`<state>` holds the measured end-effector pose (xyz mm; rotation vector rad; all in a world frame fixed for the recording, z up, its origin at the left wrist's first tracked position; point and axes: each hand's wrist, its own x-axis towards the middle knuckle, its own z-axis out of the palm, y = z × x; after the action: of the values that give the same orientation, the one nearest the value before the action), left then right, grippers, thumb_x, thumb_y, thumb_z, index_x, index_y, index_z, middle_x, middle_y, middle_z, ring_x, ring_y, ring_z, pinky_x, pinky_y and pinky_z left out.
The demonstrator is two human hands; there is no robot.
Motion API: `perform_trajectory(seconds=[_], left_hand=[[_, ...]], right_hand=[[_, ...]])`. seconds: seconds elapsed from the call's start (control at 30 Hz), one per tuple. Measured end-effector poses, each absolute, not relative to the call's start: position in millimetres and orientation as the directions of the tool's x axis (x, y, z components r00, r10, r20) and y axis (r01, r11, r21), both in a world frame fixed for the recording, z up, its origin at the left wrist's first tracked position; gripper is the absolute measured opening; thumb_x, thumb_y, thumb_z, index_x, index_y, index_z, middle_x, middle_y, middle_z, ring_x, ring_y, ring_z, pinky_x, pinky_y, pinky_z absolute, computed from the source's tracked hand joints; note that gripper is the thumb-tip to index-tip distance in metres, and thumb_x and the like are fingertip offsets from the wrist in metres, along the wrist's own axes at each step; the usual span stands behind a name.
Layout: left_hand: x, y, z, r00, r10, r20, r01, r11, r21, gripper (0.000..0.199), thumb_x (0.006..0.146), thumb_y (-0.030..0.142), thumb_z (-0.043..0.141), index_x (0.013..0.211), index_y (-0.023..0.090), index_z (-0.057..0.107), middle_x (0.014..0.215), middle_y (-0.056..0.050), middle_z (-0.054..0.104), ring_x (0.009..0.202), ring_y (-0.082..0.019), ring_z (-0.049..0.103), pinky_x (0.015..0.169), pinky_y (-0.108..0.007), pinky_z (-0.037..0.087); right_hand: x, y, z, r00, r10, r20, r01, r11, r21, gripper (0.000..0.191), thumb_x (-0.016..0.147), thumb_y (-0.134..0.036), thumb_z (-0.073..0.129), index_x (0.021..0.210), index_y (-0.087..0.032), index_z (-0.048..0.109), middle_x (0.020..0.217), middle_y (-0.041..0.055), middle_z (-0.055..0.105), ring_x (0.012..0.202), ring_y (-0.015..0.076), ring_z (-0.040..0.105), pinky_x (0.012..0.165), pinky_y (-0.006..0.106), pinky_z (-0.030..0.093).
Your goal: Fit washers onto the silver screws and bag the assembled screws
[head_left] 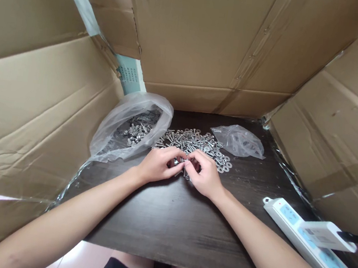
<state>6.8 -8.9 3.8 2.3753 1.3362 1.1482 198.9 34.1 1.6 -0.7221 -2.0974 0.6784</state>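
My left hand (162, 163) and my right hand (203, 172) meet at the near edge of a pile of metal bolts and washers (194, 141) on the dark table (161, 219). The fingers of both hands are pinched together, fingertips nearly touching, around small metal parts too small to make out clearly. Part of the pile lies hidden behind the hands. Left of the pile, a clear plastic bag (112, 136) stands open with bolt assemblies (137, 134) inside it.
A second, crumpled plastic bag (240, 141) lies behind the pile on the right. At the right edge of the table is a white power strip (317, 257) with a plugged-in adapter (329, 235). Cardboard walls (205, 36) enclose the table on the left, back and right.
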Motion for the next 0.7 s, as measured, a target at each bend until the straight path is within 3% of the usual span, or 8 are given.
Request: perform_trajectory(seconds=[0.7], left_hand=[[6.8, -10.0, 4.0, 0.295, 0.788, 0.54, 0.622, -0.587, 0.518, 0.018, 0.088, 0.022, 0.063, 0.104, 0.018, 0.067, 0.09, -0.002, 0.072, 0.06, -0.009, 0.062, 0.062, -0.023, 0.05]], right_hand=[[198.5, 34.3, 0.9, -0.519, 0.679, 0.519, 0.245, 0.7, -0.671, 0.01, 0.093, -0.022, 0.056, 0.083, -0.021, 0.057, 0.074, 0.0001, 0.054, 0.063, 0.015, 0.051, 0.059, 0.029, 0.04]])
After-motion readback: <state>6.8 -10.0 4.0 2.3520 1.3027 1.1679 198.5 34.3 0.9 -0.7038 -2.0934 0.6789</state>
